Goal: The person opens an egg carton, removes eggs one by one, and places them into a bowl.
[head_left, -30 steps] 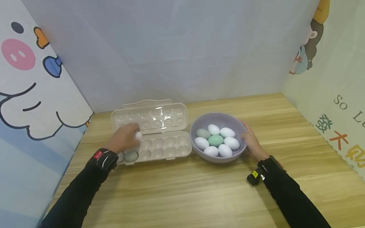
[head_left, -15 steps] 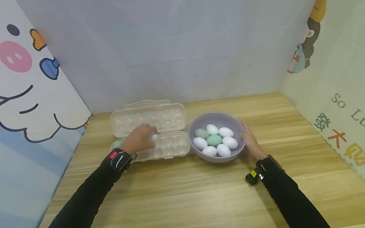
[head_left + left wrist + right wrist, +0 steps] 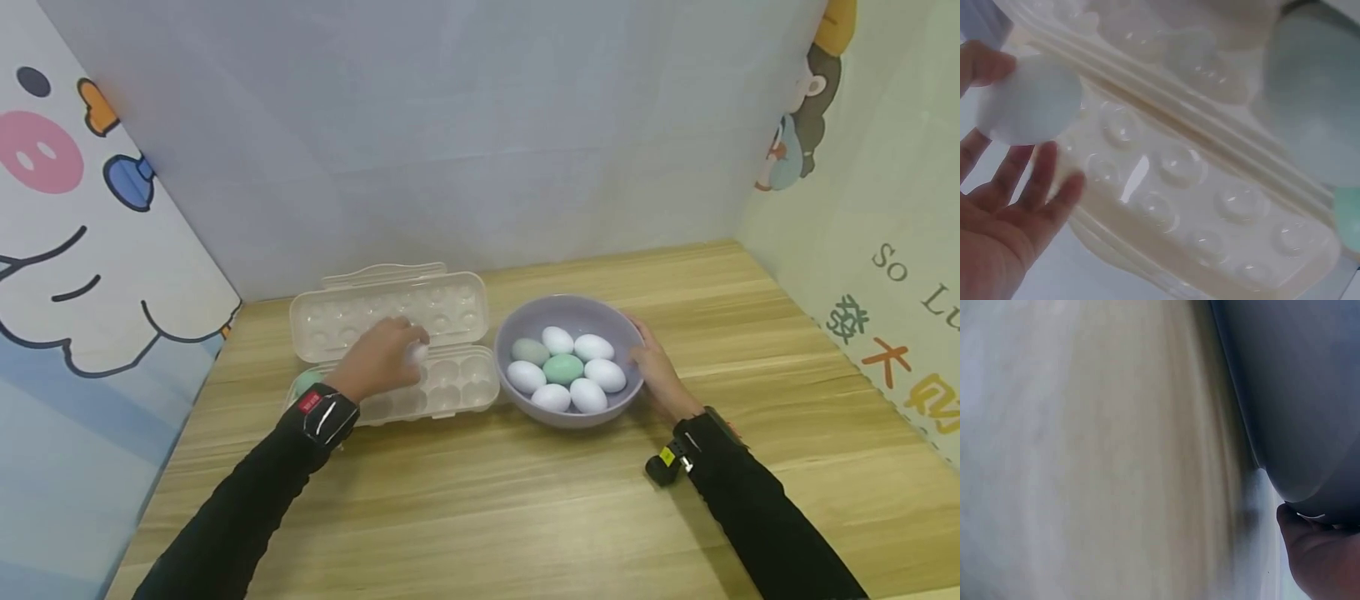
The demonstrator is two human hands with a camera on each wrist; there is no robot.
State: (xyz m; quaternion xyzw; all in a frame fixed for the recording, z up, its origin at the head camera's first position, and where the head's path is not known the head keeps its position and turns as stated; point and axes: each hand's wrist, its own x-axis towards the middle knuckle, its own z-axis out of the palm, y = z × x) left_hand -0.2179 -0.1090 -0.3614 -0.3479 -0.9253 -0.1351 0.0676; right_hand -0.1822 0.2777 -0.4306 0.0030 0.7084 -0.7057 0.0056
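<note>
Between its thumb and fingers, my left hand [image 3: 378, 362] pinches a white egg [image 3: 1032, 100] above the tray of a clear plastic egg carton [image 3: 446, 387]. The carton's lid [image 3: 322, 321] is folded back toward the wall. At the tray's left end a green egg [image 3: 306, 382] shows, partly covered by the wrist; the cups under the hand are hidden. My right hand [image 3: 660, 375] holds the right rim of a purple bowl [image 3: 513, 325]. Inside lie several white eggs [image 3: 588, 396], a green egg [image 3: 562, 368] and a grey-green egg [image 3: 529, 352].
Carton and bowl stand side by side on a wood-grain table [image 3: 480, 517], with the bowl on the right. A grey cloth wall [image 3: 480, 150] closes off the back. Printed panels rise at left and right. A small black camera [image 3: 662, 468] hangs at the right wrist.
My left hand has moved to the right along the carton with the white egg, uncovering the green egg at the left end. The right hand stays on the bowl.
</note>
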